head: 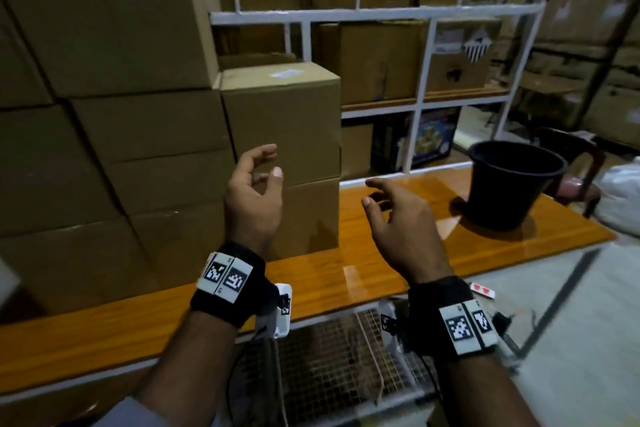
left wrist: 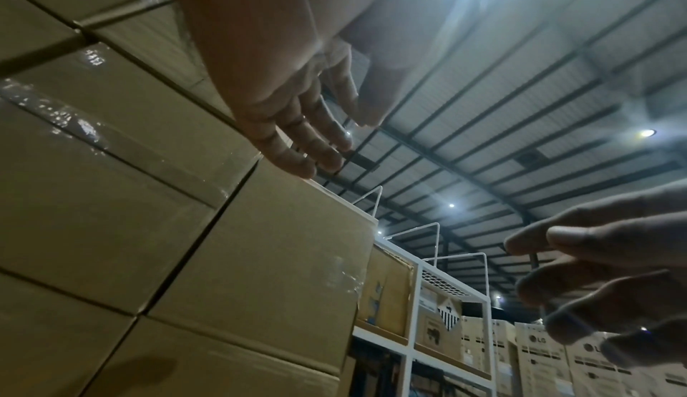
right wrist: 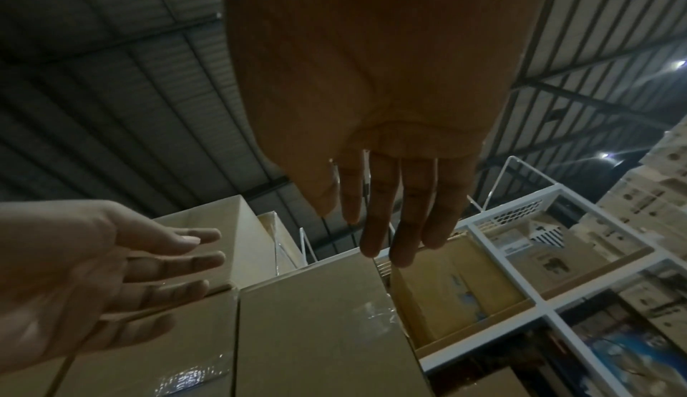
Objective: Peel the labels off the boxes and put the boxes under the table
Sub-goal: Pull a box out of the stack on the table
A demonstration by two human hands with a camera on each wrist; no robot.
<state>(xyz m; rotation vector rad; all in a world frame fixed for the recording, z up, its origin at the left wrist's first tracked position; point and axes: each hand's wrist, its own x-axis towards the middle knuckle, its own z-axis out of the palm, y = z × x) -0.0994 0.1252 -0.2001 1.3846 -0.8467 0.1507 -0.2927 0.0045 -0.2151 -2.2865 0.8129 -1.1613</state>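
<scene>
At the orange wooden table's (head: 398, 274) far edge, both hands reach for stacked boxes.
Left hand (head: 254, 196) and right hand (head: 398, 222) hover empty, fingers loosely spread, before the brown cardboard box (head: 280, 121) with a white label (head: 286, 73) on top; it looks stiff, probably weighty, best gripped at opposite sides.

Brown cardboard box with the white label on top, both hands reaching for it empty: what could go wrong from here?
1. The brown cardboard box stands on another box, close against the tall cardboard stack; pulling it could drag neighbours.
2. Left hand and right hand hold nothing yet; a one-sided grab might tip it.
3. The black plastic bucket on the orange wooden table could be knocked.
</scene>
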